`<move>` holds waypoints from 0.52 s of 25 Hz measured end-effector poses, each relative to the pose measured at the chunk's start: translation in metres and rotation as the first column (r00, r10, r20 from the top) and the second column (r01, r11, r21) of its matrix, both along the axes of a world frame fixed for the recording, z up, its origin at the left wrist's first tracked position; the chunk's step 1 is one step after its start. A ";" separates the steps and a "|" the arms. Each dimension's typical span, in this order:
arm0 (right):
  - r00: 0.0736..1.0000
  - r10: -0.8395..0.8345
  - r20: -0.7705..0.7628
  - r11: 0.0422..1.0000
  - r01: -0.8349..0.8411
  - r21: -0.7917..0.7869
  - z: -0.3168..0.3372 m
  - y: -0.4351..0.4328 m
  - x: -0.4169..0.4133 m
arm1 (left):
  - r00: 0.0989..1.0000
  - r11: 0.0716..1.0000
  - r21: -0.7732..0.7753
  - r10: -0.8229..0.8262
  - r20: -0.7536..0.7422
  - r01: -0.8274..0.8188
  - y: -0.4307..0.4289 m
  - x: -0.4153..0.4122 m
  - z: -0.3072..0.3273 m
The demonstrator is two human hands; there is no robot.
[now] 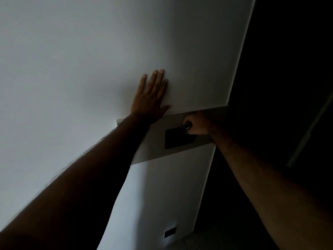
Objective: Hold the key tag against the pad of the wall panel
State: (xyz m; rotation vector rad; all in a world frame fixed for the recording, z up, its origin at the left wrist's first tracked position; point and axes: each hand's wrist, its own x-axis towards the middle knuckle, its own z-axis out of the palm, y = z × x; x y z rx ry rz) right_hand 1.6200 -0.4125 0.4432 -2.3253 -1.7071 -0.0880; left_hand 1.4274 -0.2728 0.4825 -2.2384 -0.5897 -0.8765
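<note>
- The left hand (150,100) is laid flat on the plain white painted wall (81,60), with the fingers straight and close together and the thumb spread to the side.
- The right hand (199,126) is curled around a small dark round knob (187,125), which is gripped just above the upper right corner of a dark rectangular plate (179,138).
- The plate is mounted on a grey horizontal band (155,145) that crosses the wall.
- A small dark rectangular outlet (170,233) is seen low on the wall.
- A dark area (288,69) is seen to the right of the wall edge.
</note>
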 end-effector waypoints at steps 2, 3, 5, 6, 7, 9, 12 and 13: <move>1.000 0.026 0.001 0.998 -0.026 -0.064 -0.002 0.001 -0.002 | 1.000 1.000 -0.001 0.000 -0.001 0.000 -0.001 0.000 0.000; 0.999 0.049 0.006 0.997 -0.049 -0.056 -0.003 0.002 -0.004 | 1.000 1.000 -0.004 -0.001 -0.003 0.001 -0.001 0.000 0.000; 0.997 0.068 0.021 0.997 -0.069 0.018 -0.006 0.004 -0.006 | 1.000 1.000 -0.014 -0.008 -0.008 0.008 -0.002 -0.001 0.001; 0.998 0.062 0.017 0.996 -0.063 0.061 -0.008 0.005 -0.006 | 1.000 1.000 -0.017 -0.010 -0.009 0.010 -0.001 -0.001 0.001; 0.999 0.053 0.005 0.995 -0.053 0.090 -0.008 0.006 -0.007 | 1.000 1.000 -0.017 -0.009 -0.009 0.009 -0.001 -0.001 0.001; 0.999 0.036 -0.030 0.993 -0.032 0.113 -0.007 0.007 -0.009 | 1.000 1.000 -0.014 -0.009 -0.009 0.009 -0.001 -0.001 0.001; 0.991 0.011 -0.137 0.988 0.011 0.157 -0.005 0.009 -0.012 | 1.000 1.000 -0.009 -0.009 -0.006 0.009 -0.002 -0.001 0.001; 0.983 -0.003 -0.182 0.983 0.036 0.178 -0.006 0.010 -0.011 | 1.000 1.000 -0.008 -0.011 -0.003 0.011 -0.001 -0.001 0.001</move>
